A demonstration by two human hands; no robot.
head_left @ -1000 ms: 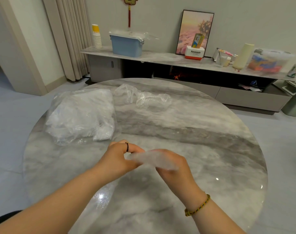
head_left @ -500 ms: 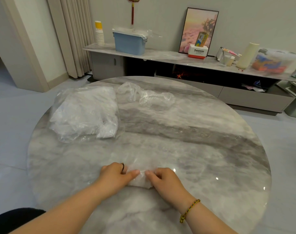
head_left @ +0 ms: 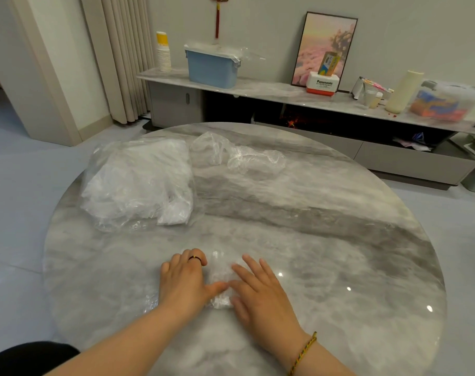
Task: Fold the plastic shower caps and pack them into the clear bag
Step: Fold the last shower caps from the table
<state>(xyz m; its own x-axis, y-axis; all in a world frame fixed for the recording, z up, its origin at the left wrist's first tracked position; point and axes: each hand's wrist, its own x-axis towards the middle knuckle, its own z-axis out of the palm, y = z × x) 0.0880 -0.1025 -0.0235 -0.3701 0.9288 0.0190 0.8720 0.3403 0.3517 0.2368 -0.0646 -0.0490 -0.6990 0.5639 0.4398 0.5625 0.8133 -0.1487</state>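
Note:
A folded clear shower cap (head_left: pixel 220 278) lies as a narrow strip on the round marble table (head_left: pixel 325 240), near its front edge. My left hand (head_left: pixel 186 279) rests on the cap's left side, its thumb lying across the plastic and the fingers curled at the tips. My right hand (head_left: pixel 260 289) presses the cap's right side with straight, spread fingers. A clear bag (head_left: pixel 138 180) stuffed with white folded caps sits at the table's back left. Loose crumpled shower caps (head_left: pixel 239 156) lie behind it toward the middle.
Beyond the table a low marble sideboard (head_left: pixel 285 92) carries a blue bin (head_left: pixel 212 67), stacked paper cups (head_left: pixel 163 51), a framed picture (head_left: pixel 324 50) and plastic containers. Curtains hang at the back left. Grey floor surrounds the table.
The cap went from held in the air between both hands to lying on the table. The hands then spread apart and flattened onto it, the right fingers straightening.

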